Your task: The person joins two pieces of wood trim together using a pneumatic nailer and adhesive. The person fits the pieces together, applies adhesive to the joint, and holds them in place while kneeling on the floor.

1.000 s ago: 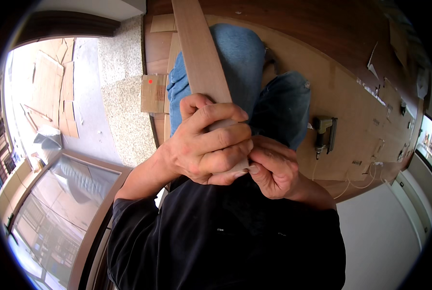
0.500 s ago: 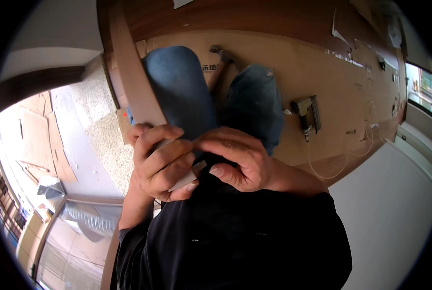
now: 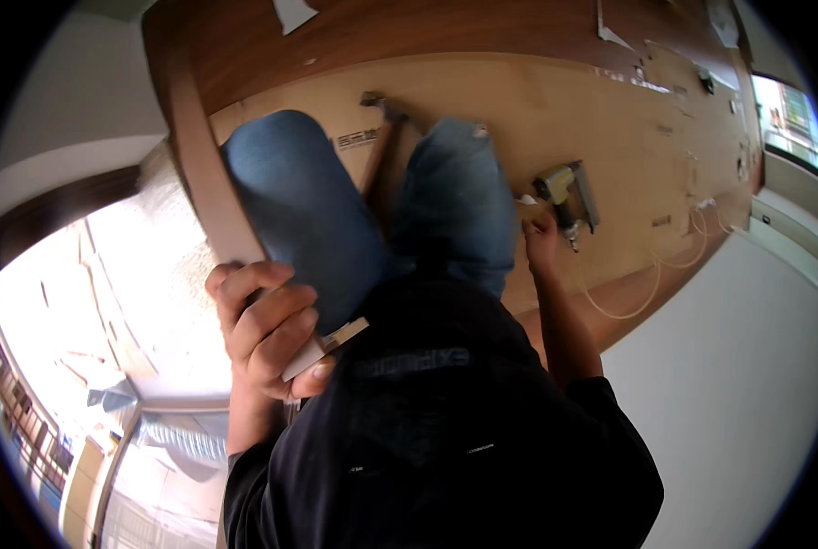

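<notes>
Head view shows a long, narrow, light-brown wooden board [image 3: 213, 188].

Left hand [image 3: 267, 320] gripping board [image 3: 209, 197], right hand [image 3: 541, 240] beside nailer [image 3: 560, 188]

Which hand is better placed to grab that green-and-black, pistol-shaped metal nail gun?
Probably the right hand: it is close beside the nail gun, while the left hand is farther off, gripping the long, flat, light-brown wooden board.

Right grip [image 3: 540, 240] off board [image 3: 215, 192], apparently beside nailer [image 3: 557, 185]
</notes>
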A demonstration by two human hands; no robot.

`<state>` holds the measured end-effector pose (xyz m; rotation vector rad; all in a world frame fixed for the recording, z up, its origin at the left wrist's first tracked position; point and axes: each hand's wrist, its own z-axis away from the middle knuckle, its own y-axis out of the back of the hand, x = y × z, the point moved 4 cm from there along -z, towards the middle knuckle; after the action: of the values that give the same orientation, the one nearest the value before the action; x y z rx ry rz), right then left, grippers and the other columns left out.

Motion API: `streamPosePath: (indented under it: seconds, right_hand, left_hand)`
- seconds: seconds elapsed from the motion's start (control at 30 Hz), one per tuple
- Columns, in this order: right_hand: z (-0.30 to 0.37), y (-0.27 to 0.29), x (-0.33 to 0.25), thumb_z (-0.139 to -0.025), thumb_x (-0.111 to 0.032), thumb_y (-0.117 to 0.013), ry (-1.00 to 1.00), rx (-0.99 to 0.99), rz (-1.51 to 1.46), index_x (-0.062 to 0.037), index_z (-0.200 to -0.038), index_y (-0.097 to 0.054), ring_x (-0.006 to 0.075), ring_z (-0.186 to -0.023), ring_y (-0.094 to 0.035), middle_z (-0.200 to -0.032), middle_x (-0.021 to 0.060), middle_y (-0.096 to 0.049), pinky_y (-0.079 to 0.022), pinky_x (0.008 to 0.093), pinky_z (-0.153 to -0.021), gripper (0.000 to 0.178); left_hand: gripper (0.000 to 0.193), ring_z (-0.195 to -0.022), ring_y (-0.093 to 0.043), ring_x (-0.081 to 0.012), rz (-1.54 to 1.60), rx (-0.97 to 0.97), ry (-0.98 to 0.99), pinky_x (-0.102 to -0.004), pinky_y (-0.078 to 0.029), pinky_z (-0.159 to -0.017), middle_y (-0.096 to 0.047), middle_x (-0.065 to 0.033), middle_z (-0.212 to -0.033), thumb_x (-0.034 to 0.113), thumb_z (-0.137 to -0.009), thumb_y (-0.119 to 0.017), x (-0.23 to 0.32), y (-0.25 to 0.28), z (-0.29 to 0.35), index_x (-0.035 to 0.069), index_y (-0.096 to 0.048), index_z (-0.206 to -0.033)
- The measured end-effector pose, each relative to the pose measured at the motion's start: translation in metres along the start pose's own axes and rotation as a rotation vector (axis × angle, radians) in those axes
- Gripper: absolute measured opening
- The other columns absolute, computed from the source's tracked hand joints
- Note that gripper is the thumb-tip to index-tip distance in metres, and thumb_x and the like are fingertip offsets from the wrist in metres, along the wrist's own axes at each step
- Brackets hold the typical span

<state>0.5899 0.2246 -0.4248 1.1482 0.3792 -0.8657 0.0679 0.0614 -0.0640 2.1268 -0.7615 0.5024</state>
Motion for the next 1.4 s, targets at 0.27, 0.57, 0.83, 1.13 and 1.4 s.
streamPosePath:
  seconds: [0.27,0.57,0.83,1.13,1.4]
  right_hand:
    - [-0.035,-0.047,-0.008,-0.095,-0.01,-0.077,-0.058,0.116,-0.235,0.0045,-0.144,-0.052,0.023,-0.099,-0.068,-0.11,0.014,-0.07,-0.057,0.036,-0.088,0.057]
    - [-0.013,-0.026,-0.186,-0.107,-0.013,-0.062,0.297,0.048,-0.538,0.0049,-0.127,-0.061,0.015,-0.08,-0.06,-0.097,0.0072,-0.066,-0.053,0.0326,-0.073,0.027]
    - [0.191,-0.007,-0.418,-0.109,-0.027,-0.06,0.896,-0.9,-0.562,0.007,-0.136,-0.054,0.0156,-0.079,-0.064,-0.101,0.0115,-0.07,-0.054,0.0323,-0.074,0.045]
    - [0.238,-0.017,-0.451,-0.089,-0.029,-0.088,0.945,-0.971,-0.456,0.0057,-0.12,-0.06,0.014,-0.068,-0.062,-0.093,0.0102,-0.068,-0.05,0.027,-0.062,0.053]
    - [0.236,-0.018,-0.464,-0.088,-0.009,-0.084,1.012,-0.976,-0.452,0.002,-0.124,-0.063,0.0168,-0.081,-0.065,-0.1,0.0134,-0.07,-0.052,0.0279,-0.068,0.042]
  left_hand:
    - [0.034,-0.108,-0.066,-0.0353,0.144,0.0,-0.036,-0.0482,-0.039,-0.088,-0.073,-0.0098,-0.106,0.04,-0.089,-0.069,-0.004,0.009,-0.009,0.01,-0.067,-0.105]
    - [0.032,-0.108,-0.066,-0.0343,0.161,0.065,-0.022,-0.0478,-0.038,-0.089,-0.073,-0.0088,-0.105,0.04,-0.087,-0.07,-0.01,0.007,-0.004,0.01,-0.068,-0.099]
    - [0.034,-0.106,-0.066,-0.0328,0.136,0.063,-0.023,-0.0471,-0.037,-0.09,-0.072,-0.0081,-0.104,0.042,-0.088,-0.068,-0.007,0.004,-0.006,0.011,-0.068,-0.1]
    - [0.033,-0.107,-0.066,-0.032,0.135,0.064,-0.015,-0.0468,-0.035,-0.089,-0.072,-0.0067,-0.105,0.041,-0.088,-0.069,-0.007,0.011,-0.004,0.011,-0.068,-0.103]
    - [0.033,-0.107,-0.067,-0.032,0.143,0.074,-0.019,-0.0458,-0.036,-0.089,-0.071,-0.0068,-0.105,0.041,-0.089,-0.069,-0.007,0.01,-0.003,0.011,-0.068,-0.101]
